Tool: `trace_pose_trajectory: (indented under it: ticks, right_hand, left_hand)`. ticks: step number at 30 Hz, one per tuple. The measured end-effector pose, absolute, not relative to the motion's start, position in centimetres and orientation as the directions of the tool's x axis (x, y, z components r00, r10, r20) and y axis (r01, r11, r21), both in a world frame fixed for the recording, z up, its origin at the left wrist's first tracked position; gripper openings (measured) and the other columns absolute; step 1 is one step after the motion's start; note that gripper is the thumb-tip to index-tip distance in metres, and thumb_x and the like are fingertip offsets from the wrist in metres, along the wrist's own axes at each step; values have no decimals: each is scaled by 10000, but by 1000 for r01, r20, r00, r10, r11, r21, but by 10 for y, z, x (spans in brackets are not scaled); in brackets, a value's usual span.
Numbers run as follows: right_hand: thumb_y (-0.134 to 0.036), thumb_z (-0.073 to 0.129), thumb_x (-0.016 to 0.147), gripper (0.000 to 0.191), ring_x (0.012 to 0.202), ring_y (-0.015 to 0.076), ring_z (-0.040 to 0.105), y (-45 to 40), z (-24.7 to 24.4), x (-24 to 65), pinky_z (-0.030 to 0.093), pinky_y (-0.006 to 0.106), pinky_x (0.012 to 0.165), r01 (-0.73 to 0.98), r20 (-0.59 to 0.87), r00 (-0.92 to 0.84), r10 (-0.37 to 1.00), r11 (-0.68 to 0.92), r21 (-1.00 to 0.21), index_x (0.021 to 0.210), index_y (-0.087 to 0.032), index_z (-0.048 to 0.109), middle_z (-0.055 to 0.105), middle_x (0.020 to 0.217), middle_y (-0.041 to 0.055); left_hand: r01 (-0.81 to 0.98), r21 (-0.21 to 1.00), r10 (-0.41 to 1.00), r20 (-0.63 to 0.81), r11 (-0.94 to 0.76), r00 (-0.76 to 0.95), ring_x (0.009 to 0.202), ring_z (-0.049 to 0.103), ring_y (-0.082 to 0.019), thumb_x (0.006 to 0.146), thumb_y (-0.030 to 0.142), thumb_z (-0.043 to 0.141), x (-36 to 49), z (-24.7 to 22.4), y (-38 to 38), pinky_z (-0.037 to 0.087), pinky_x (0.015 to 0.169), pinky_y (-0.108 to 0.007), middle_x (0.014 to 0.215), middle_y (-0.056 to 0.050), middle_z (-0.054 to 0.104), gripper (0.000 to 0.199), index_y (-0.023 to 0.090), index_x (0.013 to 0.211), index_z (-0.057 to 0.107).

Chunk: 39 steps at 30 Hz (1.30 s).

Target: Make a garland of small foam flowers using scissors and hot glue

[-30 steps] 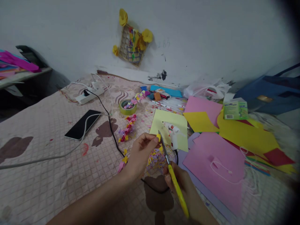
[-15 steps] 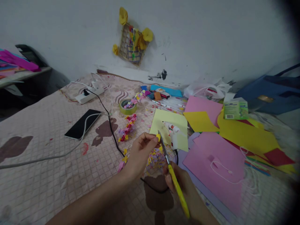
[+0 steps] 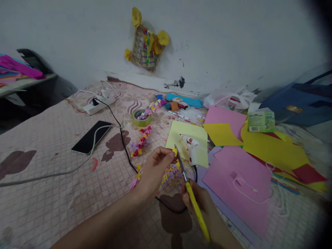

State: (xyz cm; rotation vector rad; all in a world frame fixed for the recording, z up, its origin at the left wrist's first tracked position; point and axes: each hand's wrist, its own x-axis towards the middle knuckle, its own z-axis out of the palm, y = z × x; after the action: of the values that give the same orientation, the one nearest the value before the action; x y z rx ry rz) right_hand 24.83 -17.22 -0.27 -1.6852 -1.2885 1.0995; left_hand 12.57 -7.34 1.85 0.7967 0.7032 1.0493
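My left hand (image 3: 157, 167) pinches a small yellow paper piece (image 3: 175, 152) between thumb and fingertips. Wrapped round the yellow handle of the scissors (image 3: 194, 202) is my right hand (image 3: 198, 197). The scissor blades point up and left, their tips right beside the yellow piece. Small pink, purple and yellow paper bits (image 3: 171, 175) lie in a pile below and between the hands. Behind the blades, a white glue gun (image 3: 192, 148) rests on a pale yellow sheet (image 3: 174, 133).
A phone (image 3: 91, 137), a power strip (image 3: 99, 106) and cables lie on the left. A tape roll (image 3: 141, 118) and paper garland (image 3: 141, 141) are ahead. Pink sheets (image 3: 241, 186), yellow sheets (image 3: 275, 154) and a blue bag (image 3: 298, 103) stand or lie to the right.
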Motion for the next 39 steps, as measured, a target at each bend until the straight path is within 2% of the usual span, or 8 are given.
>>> trace_pose_trajectory:
  ticks: [5, 16, 20, 26, 35, 39]
  right_hand:
    - [-363, 473, 729, 189, 569, 137, 433, -172, 1, 248, 347, 243, 509, 379, -216, 88, 972, -234, -896, 672, -213, 375, 456, 602, -10]
    - [-438, 441, 780, 260, 526, 118, 386, -176, -3, 251, 315, 234, 495, 401, -219, 54, 974, -222, -889, 668, -217, 363, 385, 558, -44]
    - [-425, 434, 799, 249, 548, 118, 401, -177, -3, 251, 324, 235, 512, 411, -196, 58, 979, -202, -889, 690, -208, 379, 430, 600, -27]
    - [-415, 464, 776, 266, 531, 121, 386, -176, -4, 250, 305, 240, 504, 382, -210, 54, 976, -215, -899, 642, -221, 341, 372, 540, -41]
    - [-382, 433, 830, 232, 519, 112, 373, -178, -11, 254, 291, 231, 481, 408, -206, -4, 978, -187, -894, 683, -204, 404, 404, 565, -34]
    - [-376, 490, 805, 240, 540, 112, 401, -178, -14, 255, 324, 225, 503, 413, -183, 58, 981, -190, -891, 663, -198, 413, 431, 579, -31]
  left_hand:
    - [-462, 841, 933, -124, 279, 338, 697, 565, -77, 755, 245, 677, 125, 18, -73, 448, 712, -217, 739, 19, 614, 109, 158, 737, 614]
    - [-406, 862, 913, -140, 303, 384, 688, 578, -82, 738, 256, 692, 120, 23, -67, 466, 695, -216, 745, 7, 625, 129, 150, 735, 619]
    - [-404, 859, 905, -142, 314, 402, 677, 576, -79, 729, 257, 699, 118, 23, -65, 464, 692, -212, 726, 11, 623, 140, 146, 721, 613]
    - [-349, 889, 897, -135, 297, 420, 637, 571, -83, 725, 269, 702, 115, 24, -62, 451, 667, -221, 698, 10, 633, 156, 147, 719, 604]
    - [-269, 925, 871, -114, 269, 478, 661, 583, -103, 732, 277, 692, 108, 30, -54, 454, 678, -238, 706, -13, 640, 170, 139, 711, 594]
    - [-243, 935, 870, -117, 260, 480, 660, 585, -98, 744, 260, 681, 105, 31, -52, 451, 677, -226, 698, -10, 639, 150, 139, 723, 593]
